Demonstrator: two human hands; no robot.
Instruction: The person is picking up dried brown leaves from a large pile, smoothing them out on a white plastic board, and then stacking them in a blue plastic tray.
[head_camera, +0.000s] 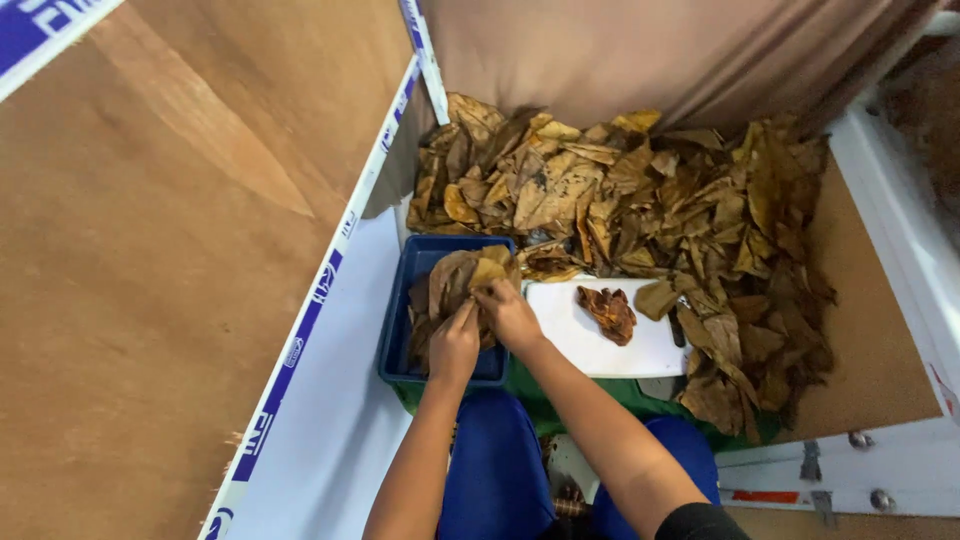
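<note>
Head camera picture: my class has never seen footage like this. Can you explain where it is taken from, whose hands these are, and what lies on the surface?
A camera on a seated person's head looks down at their own bare hands. The left hand and right hand both press on dried brown leaves stacked in a blue plastic tub. Beside it lies a white board with a small darker crumpled leaf. A big leaf pile fills the surface behind. Plywood panels wall the left side.
</note>
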